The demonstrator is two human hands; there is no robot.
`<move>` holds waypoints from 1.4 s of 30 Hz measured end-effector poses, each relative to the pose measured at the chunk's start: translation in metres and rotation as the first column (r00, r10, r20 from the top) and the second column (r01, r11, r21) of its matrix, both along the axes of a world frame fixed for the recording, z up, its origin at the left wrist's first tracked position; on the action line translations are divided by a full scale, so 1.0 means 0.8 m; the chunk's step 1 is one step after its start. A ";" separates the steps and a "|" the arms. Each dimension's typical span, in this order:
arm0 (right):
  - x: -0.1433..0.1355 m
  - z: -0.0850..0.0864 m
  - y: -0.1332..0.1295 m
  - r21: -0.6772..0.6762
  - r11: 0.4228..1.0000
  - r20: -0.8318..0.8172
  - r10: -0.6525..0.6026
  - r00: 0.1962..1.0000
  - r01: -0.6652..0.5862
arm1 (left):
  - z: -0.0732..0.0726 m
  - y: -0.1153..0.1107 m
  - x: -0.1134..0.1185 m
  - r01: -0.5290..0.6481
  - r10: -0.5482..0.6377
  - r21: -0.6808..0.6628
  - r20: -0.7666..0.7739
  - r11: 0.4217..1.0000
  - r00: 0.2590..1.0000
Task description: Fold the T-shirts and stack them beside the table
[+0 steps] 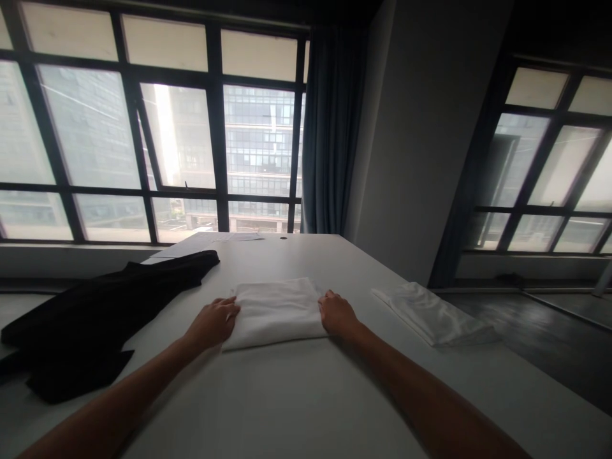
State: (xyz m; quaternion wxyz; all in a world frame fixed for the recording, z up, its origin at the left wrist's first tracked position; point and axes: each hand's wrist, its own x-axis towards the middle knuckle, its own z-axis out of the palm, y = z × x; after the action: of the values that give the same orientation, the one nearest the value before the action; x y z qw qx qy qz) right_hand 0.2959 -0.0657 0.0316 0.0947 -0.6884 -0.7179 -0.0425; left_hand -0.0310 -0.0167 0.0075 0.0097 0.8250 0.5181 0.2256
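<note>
A folded white cloth [280, 312] lies flat on the white table [272, 401], in the middle of the view. At its left edge is my left hand [215, 320], its fingers closed on the fabric. My right hand [336, 313] is at the opposite edge, with curled fingers gripping the cloth there. The fingertips of both hands are partly hidden against the fabric.
A black garment [105, 306] is spread on the table's left side. Another white cloth [437, 315], loosely folded and wrinkled, lies near the right edge. Papers [229, 236] rest at the far end. Behind stand windows, a blue curtain [329, 134] and a pillar [411, 140].
</note>
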 end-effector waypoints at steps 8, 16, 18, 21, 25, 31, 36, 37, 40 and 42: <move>-0.085 -0.004 0.037 -0.111 0.917 -0.089 0.376 0.922 -0.384 | -0.011 0.003 0.092 0.246 -0.249 -0.048 -0.090 0.968 0.964; -0.029 -0.014 0.097 -0.294 0.949 -0.103 0.087 0.991 -0.114 | -0.014 0.070 0.031 -0.060 0.016 -0.227 -0.190 0.972 0.982; -0.034 -0.010 0.105 -0.285 0.955 -0.051 0.065 0.997 -0.077 | -0.006 0.076 0.036 -0.067 0.025 -0.184 -0.222 0.981 0.975; -0.058 -0.012 0.116 -0.231 0.961 -0.049 0.142 0.989 -0.149 | -0.005 0.080 0.067 -0.011 -0.018 -0.138 -0.206 0.990 0.978; -0.057 -0.023 0.131 -0.240 0.961 -0.124 0.107 0.986 -0.135 | -0.015 0.088 0.078 -0.059 0.016 -0.218 -0.194 0.974 0.981; -0.014 -0.014 0.108 -0.229 0.970 -0.047 -0.092 0.995 0.080 | -0.021 0.094 0.011 -0.170 0.109 -0.268 -0.229 0.948 0.967; -0.047 -0.006 0.032 -0.211 0.828 -0.130 0.504 0.854 -0.520 | -0.020 0.088 -0.034 -0.149 0.058 -0.302 -0.291 0.941 0.955; -0.055 -0.008 0.020 -0.201 0.768 -0.162 0.586 0.794 -0.608 | -0.020 0.086 -0.040 -0.140 0.047 -0.297 -0.301 0.944 0.952; -0.064 -0.018 0.006 -0.116 0.746 -0.165 0.636 0.754 -0.655 | -0.024 0.073 -0.053 -0.132 0.046 -0.255 -0.317 0.958 0.947; -0.055 -0.022 0.016 -0.072 0.796 -0.133 0.590 0.796 -0.601 | -0.028 0.062 -0.057 -0.147 0.080 -0.201 -0.306 0.968 0.949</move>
State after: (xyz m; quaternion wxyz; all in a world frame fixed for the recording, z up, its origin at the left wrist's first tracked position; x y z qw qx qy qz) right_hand 0.2522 -0.0532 0.0141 0.1024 -0.4327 -0.8933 0.0651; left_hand -0.0767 0.0327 -0.0149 0.0109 0.8118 0.5825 0.0406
